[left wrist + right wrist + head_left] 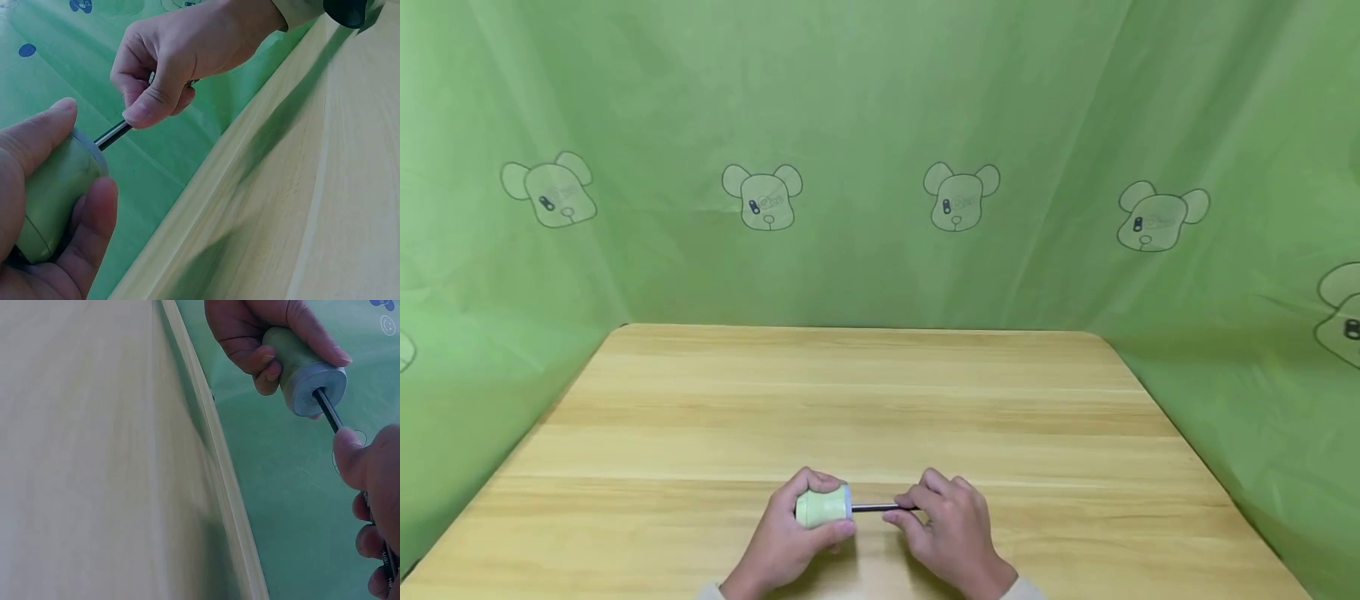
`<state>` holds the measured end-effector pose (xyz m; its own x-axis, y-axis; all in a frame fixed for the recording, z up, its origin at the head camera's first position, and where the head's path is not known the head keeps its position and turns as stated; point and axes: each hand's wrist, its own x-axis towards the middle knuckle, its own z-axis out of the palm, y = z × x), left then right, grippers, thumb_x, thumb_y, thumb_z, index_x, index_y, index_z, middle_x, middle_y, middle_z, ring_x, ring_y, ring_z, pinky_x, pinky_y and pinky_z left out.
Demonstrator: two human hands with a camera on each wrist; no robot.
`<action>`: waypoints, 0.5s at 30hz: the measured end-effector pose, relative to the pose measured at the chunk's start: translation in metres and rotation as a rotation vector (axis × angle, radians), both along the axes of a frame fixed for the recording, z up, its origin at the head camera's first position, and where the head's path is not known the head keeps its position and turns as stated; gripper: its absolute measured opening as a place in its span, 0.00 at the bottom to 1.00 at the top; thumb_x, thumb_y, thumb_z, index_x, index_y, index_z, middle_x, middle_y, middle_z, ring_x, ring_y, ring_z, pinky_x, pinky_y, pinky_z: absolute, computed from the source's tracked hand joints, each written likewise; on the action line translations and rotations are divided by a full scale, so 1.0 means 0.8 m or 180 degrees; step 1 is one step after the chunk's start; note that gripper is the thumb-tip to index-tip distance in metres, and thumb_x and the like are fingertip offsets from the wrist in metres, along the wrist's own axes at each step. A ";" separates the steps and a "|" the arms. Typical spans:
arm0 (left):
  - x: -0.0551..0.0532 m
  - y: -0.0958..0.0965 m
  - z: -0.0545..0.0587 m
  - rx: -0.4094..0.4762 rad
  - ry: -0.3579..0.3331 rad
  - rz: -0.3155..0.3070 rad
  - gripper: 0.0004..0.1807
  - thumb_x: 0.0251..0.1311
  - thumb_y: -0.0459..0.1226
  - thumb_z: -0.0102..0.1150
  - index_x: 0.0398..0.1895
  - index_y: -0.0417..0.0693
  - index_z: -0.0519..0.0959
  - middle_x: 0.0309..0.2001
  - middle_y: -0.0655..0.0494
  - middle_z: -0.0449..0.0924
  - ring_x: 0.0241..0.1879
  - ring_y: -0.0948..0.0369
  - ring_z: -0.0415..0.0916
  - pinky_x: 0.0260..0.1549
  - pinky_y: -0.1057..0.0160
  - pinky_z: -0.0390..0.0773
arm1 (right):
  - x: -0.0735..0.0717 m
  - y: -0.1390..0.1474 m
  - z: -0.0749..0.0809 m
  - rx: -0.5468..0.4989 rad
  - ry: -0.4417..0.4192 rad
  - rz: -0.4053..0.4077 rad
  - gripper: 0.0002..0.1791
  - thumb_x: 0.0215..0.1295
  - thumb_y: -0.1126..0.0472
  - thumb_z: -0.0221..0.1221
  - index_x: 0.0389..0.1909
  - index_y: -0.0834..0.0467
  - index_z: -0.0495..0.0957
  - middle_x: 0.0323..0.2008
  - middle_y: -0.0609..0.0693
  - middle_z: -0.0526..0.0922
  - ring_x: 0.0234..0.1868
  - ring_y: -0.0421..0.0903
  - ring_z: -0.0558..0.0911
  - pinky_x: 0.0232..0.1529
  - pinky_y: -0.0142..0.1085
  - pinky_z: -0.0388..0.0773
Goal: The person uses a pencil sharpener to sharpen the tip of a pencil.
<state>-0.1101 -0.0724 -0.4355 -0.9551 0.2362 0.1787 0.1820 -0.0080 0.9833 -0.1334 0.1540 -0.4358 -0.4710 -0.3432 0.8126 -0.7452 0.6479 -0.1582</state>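
Observation:
My left hand (781, 533) grips a light green, barrel-shaped pencil sharpener (822, 507), thumb and fingers curled round its sides. Its pale grey-blue end face (320, 390) points toward my right hand (953, 523). A dark, shiny pencil (874, 507) sits in the hole of that face, lying roughly level in the head view. My right hand pinches the pencil between thumb and fingers a short way from the sharpener. In the right wrist view the pencil's rear part, with small print, runs under the curled fingers. The tip inside the sharpener is hidden.
Both hands are above the near part of a wood-grain table (880, 400). Green cloth walls (865, 100) with printed bear heads enclose its back and sides. In the wrist views, the table's straight edge (215, 434) runs beside the hands.

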 end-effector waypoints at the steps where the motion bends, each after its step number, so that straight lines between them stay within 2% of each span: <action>1: 0.000 0.000 0.000 0.0010 -0.0013 -0.0004 0.20 0.50 0.31 0.72 0.44 0.37 0.73 0.53 0.38 0.71 0.32 0.56 0.77 0.27 0.58 0.85 | 0.000 0.000 0.000 -0.0008 0.0021 0.0025 0.12 0.40 0.50 0.74 0.19 0.51 0.83 0.18 0.36 0.71 0.19 0.25 0.56 0.18 0.16 0.52; 4: 0.000 0.000 0.000 0.0029 -0.0032 -0.0043 0.20 0.50 0.30 0.71 0.44 0.37 0.73 0.52 0.38 0.70 0.33 0.56 0.76 0.27 0.58 0.85 | 0.000 0.000 -0.001 0.0015 -0.0003 0.0076 0.11 0.42 0.49 0.73 0.18 0.50 0.82 0.18 0.35 0.70 0.19 0.23 0.54 0.16 0.15 0.49; 11: 0.000 0.001 -0.003 0.0009 0.0003 -0.0123 0.19 0.51 0.28 0.70 0.45 0.37 0.73 0.52 0.37 0.70 0.31 0.56 0.77 0.26 0.58 0.85 | 0.003 0.002 0.000 0.0030 -0.0375 0.0066 0.13 0.38 0.53 0.76 0.17 0.49 0.80 0.17 0.35 0.69 0.18 0.23 0.55 0.13 0.15 0.49; 15: 0.000 0.002 -0.004 -0.0019 0.0028 -0.0079 0.20 0.51 0.29 0.71 0.45 0.37 0.73 0.52 0.37 0.71 0.30 0.57 0.77 0.26 0.59 0.85 | 0.002 0.002 -0.001 0.0045 -0.0387 0.0021 0.13 0.39 0.52 0.76 0.18 0.49 0.80 0.18 0.35 0.70 0.18 0.24 0.56 0.15 0.15 0.50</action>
